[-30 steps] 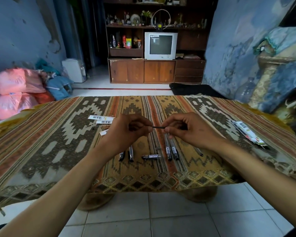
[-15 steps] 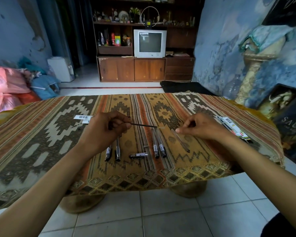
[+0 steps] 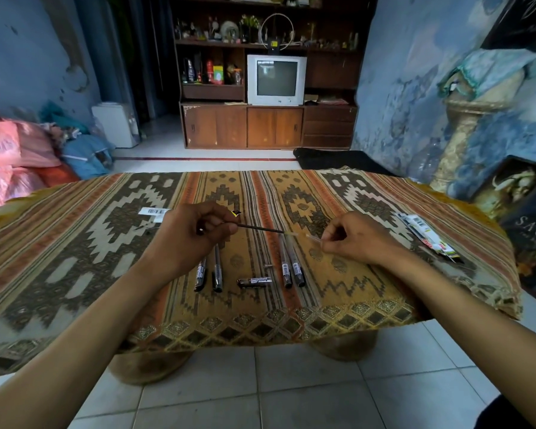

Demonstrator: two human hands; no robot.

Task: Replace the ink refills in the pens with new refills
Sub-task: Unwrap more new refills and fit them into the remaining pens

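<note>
Head view: a second ago both hands met on one thin dark refill; now they have drawn apart. The left hand (image 3: 195, 239) keeps its grip on the refill (image 3: 260, 228), pinched between thumb and curled fingers, with its tip pointing right over the table (image 3: 75, 243). The right hand (image 3: 356, 239) has moved off to the right and pinches a small clear piece (image 3: 314, 238), probably the tip cover pulled from the refill, though it is too faint to be sure. Two pens (image 3: 209, 272) lie just below the left hand, two more (image 3: 291, 267) sit between the hands, and a short barrel section (image 3: 255, 282) lies crosswise between the pairs. The refill now looks ready to slide into an opened pen.
</note>
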